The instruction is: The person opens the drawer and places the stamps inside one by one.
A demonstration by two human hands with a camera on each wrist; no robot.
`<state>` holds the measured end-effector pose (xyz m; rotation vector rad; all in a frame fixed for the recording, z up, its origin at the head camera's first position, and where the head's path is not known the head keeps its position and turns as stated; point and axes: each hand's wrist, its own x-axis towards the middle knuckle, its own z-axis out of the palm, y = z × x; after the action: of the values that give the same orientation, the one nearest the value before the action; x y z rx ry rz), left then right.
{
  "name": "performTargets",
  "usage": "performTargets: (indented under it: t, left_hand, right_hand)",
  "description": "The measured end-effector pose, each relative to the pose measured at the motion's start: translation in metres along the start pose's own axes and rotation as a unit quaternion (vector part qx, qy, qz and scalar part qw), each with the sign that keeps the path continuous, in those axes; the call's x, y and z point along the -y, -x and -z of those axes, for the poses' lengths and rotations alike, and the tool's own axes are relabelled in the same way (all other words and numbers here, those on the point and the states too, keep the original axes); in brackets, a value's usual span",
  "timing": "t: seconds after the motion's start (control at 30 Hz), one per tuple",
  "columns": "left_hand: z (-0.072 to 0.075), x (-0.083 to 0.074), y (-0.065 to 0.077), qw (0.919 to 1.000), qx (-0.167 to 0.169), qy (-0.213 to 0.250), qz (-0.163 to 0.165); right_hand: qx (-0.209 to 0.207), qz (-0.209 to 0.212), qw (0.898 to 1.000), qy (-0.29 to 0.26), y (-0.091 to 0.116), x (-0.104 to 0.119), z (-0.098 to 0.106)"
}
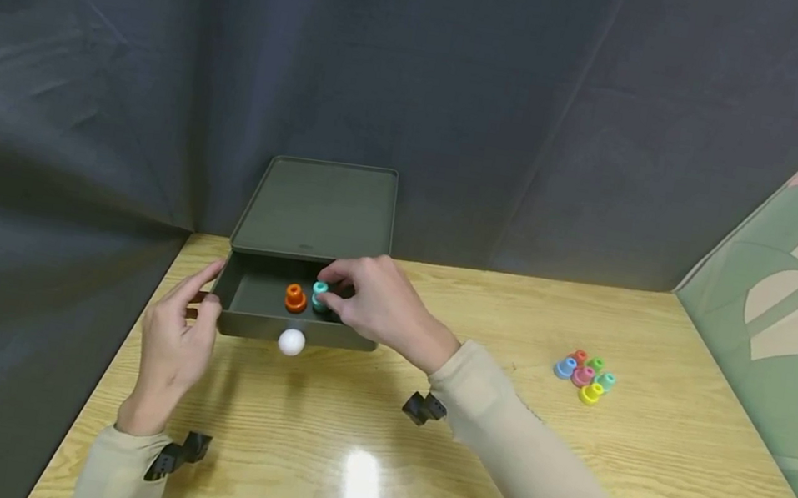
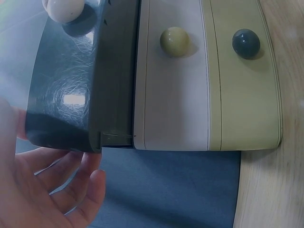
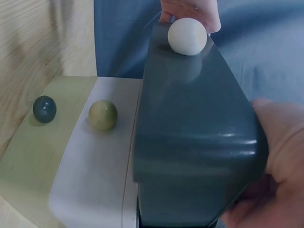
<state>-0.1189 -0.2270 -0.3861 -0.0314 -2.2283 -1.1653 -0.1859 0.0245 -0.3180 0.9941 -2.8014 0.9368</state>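
Observation:
A dark green drawer [image 1: 248, 325] with a white round knob [image 1: 292, 342] is pulled out at the top of a small cabinet. My left hand [image 1: 176, 342] holds the drawer's left front corner, its fingers [image 2: 61, 173] bent against the side wall in the left wrist view. Inside the drawer stands an orange stepped peg [image 1: 295, 299]. Right beside it my right hand [image 1: 391, 309] pinches a turquoise stepped peg [image 1: 320, 291] between thumb and fingers. In the right wrist view the drawer front hides that peg and part of the hand.
Below the green drawer are a white drawer [image 2: 173, 99] and a yellow-green drawer [image 2: 247, 99], both closed. Several coloured pegs [image 1: 583, 376] cluster on the wooden table [image 1: 464, 443] at the right. Dark cloth [image 1: 463, 106] hangs behind the cabinet.

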Motion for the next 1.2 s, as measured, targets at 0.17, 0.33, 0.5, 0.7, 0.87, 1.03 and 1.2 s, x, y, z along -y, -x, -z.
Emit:
performTargets:
  t: [0.17, 0.33, 0.5, 0.7, 0.87, 1.03, 1.2]
  left_hand:
    - [0.000, 0.000, 0.001, 1.0000, -0.001, -0.001, 0.003]
    - [0.001, 0.001, 0.000, 1.0000, -0.003, -0.002, 0.001]
    - [0.002, 0.002, 0.000, 1.0000, -0.005, -0.003, -0.001]
    - [0.001, 0.003, 0.000, 1.0000, -0.006, -0.004, -0.002]
    - [0.000, 0.002, -0.001, 0.9999, -0.009, -0.003, -0.004]
    - [-0.001, 0.002, -0.001, 1.0000, -0.007, 0.002, -0.003]
    - [-0.001, 0.003, 0.000, 1.0000, -0.004, 0.001, 0.002]
  right_hand:
    - [0.010, -0.016, 1.000, 0.002, -0.001, 0.004, -0.001]
    - [0.016, -0.030, 0.999, 0.005, -0.002, 0.008, -0.001]
    - [0.021, -0.038, 0.999, 0.014, -0.003, 0.011, -0.002]
    - [0.025, -0.048, 0.998, 0.010, -0.003, 0.012, -0.001]
    - [-0.009, -0.034, 0.999, -0.007, 0.000, 0.010, -0.001]
    - [-0.055, -0.018, 0.997, -0.042, 0.008, 0.006, -0.001]
    - [-0.110, 0.003, 0.990, -0.091, 0.022, 0.000, 0.000]
